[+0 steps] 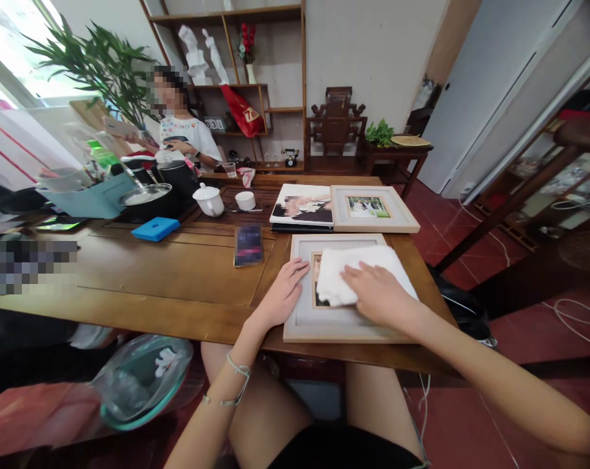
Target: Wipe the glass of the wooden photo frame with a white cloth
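Partly under a white cloth (375,255), picture frame (334,326) lies on the tabletop (177,280): prob. stiff, fairly light, front maybe slick & fragile; best hold = outer edges. Cloth looks soft, v. light. R hand (377,294) palm-down on cloth, fingers open, slightly spread; L hand (285,288) fingers extended, resting on frame's L side.

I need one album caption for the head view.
Right hand on a white cloth over a framed picture, left hand on its edge.
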The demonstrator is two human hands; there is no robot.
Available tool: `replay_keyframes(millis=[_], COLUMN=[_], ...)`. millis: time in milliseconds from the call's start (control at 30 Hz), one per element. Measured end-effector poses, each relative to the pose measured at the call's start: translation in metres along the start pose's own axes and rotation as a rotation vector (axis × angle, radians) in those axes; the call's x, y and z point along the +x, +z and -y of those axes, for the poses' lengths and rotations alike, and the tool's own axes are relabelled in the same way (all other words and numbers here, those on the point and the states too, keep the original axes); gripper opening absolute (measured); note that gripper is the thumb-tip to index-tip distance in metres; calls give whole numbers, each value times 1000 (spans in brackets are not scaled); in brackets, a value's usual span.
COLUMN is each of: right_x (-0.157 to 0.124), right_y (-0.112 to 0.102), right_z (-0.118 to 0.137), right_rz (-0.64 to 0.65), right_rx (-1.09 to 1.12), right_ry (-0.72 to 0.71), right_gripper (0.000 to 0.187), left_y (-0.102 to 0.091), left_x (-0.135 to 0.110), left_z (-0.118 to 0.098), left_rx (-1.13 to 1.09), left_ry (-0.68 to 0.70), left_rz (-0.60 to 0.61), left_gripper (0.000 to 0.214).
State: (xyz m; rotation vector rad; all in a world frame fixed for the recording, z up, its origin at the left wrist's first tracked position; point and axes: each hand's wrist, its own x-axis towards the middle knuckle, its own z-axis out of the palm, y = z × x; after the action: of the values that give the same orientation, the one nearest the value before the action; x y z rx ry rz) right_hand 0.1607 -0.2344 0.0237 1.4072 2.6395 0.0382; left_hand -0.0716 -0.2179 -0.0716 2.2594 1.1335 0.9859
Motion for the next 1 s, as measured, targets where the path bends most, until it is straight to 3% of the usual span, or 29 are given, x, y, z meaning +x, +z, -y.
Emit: replay_keyframes(millis=[100,167,300,400,533,700,867,1000], right_x=[24,27,6,-21,-41,-31,8,46], right_y=[8,10,8,6,-2,1,35,44], right_z=[6,21,57,66,45,-8,-55,-62], right_rz=[-84,-80,-9,-34,-19,30,-222,-447], right_rx=[-91,-108,-87,19,170,177,56,166], right_ry=[128,109,-102,-311,-458,-233,-73,-88], right_gripper=[48,48,57,59,58,58,65,60], left_y=[1,2,2,1,0,0,-2,-3], left_x=[0,-1,-2,-2,-1,0,1,1], left_z=[1,2,3,3,1,-2,-3,-3], left_rx=[-8,-17,-31,-34,-28,24,38,42], left_ry=[-1,6,9,9,-3,-2,-13,-10], left_rz=[-12,-22,-41,-29,-19,-5,47,58], left_gripper=[42,41,41,42,42,43,47,51])
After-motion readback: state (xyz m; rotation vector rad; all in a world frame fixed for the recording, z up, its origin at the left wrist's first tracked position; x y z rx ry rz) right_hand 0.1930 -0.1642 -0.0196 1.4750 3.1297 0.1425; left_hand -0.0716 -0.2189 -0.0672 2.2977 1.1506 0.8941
